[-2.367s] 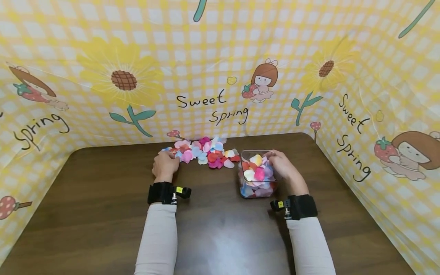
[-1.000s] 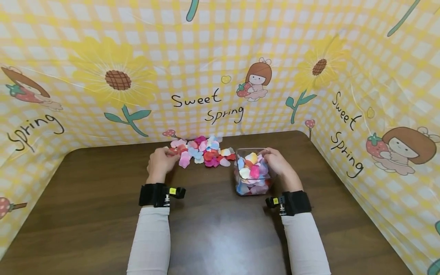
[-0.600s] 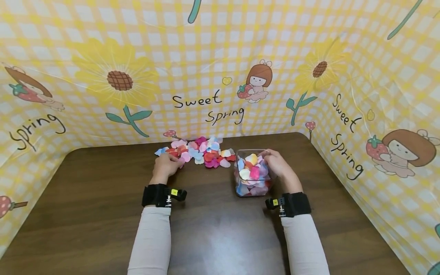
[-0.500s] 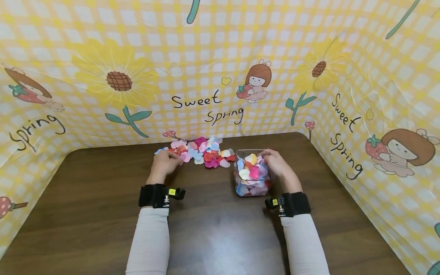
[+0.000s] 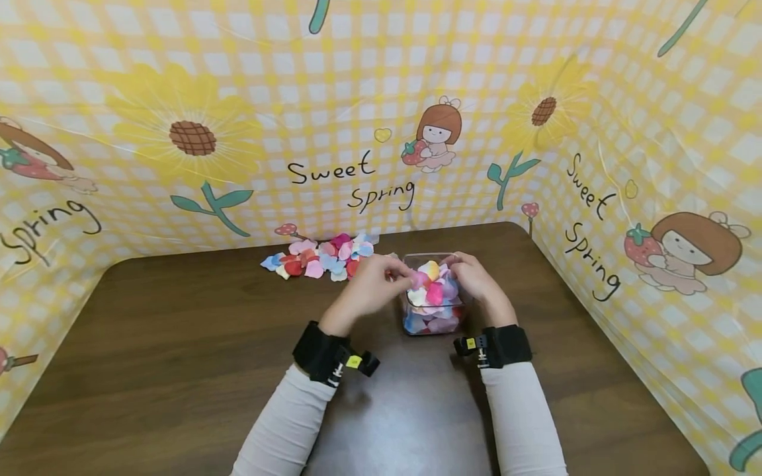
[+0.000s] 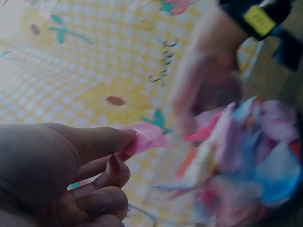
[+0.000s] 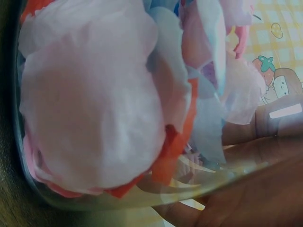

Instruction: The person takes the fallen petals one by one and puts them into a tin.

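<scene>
In the head view, my left hand (image 5: pixel 374 284) is over the left side of a clear square container (image 5: pixel 434 305). Between its thumb and finger it pinches a pink artificial petal (image 6: pixel 150 137), plain in the left wrist view. My right hand (image 5: pixel 478 279) holds the container at its right side and rim, with fingers visible behind the transparent wall in the right wrist view. Many-coloured fabric petals (image 7: pixel 90 104) fill the container up to about its rim. Left of it, a loose spread of petals (image 5: pixel 314 264) lies on the table, partly covered by my left hand.
The brown wooden table (image 5: pixel 178 370) meets a yellow-checked cloth (image 5: pixel 333 112) printed with flowers and figures, which stands at the back and sides. Both wrists carry black straps with small cameras (image 5: pixel 364 363).
My left hand has travelled from the left end of the petal spread rightward to the container, carrying the pink petal. My right hand stays at the container. The head view has shifted slightly.
</scene>
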Available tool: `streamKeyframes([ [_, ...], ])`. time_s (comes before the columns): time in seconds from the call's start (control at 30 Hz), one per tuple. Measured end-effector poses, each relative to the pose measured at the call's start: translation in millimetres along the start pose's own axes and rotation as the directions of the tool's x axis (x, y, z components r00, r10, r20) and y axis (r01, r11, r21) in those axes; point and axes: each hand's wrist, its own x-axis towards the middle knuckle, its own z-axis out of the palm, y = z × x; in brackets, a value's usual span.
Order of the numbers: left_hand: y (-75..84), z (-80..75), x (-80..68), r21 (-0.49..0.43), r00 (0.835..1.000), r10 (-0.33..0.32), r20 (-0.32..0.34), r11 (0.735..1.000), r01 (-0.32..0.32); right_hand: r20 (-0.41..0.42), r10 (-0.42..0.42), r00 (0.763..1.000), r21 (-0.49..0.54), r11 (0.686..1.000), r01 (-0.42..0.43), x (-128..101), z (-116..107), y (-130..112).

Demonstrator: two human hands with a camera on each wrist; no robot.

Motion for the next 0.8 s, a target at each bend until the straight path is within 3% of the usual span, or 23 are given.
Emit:
streamKeyframes([
  [0.07,-1.4,5.0,1.0,-0.001,1.000,-0.005,0.008,1.000,0.005,-0.001,0.000,1.000,-0.002,1.000,0.000,1,0,-1],
  [0.13,-7.0,2.1,1.9,0.011,0.999,-0.013,-0.030,1.000,0.013,-0.004,-0.004,1.000,-0.006,1.000,0.004,1,1,-2],
  [0.2,-16.4,-9.5,1.2,0.021,0.994,-0.037,-0.099,0.999,0.040,-0.007,-0.005,1.000,-0.007,1.000,0.005,2,1,-2],
  [0.27,-29.4,-26.9,-2.1,0.045,0.976,-0.094,-0.194,0.993,0.105,-0.005,0.000,1.000,-0.010,1.000,0.000,2,1,-1],
  [0.33,-46.2,-46.7,-7.9,0.091,0.941,-0.171,-0.291,0.975,0.205,0.000,0.010,1.000,-0.014,1.000,-0.010,2,1,-1],
  [0.37,-55.9,-56.2,-11.9,0.110,0.916,-0.223,-0.334,0.956,0.273,0.002,0.011,1.000,-0.014,1.000,-0.011,2,1,-1],
  [0.5,-96.1,-81.7,-28.1,0.134,0.786,-0.429,-0.445,0.836,0.533,0.010,0.009,1.000,-0.007,1.000,-0.009,2,1,-1],
  [0.57,-114.6,-85.3,-33.5,0.116,0.738,-0.506,-0.446,0.785,0.609,0.006,0.005,1.000,-0.010,1.000,-0.005,2,1,-1],
  [0.63,-129.9,-84.4,-36.1,0.098,0.715,-0.557,-0.422,0.757,0.647,0.003,0.006,1.000,-0.012,1.000,-0.006,2,1,-1],
  [0.8,-150.7,-74.2,-34.1,0.071,0.707,-0.598,-0.378,0.742,0.666,-0.010,-0.009,1.000,-0.022,1.000,0.009,2,2,-1],
])
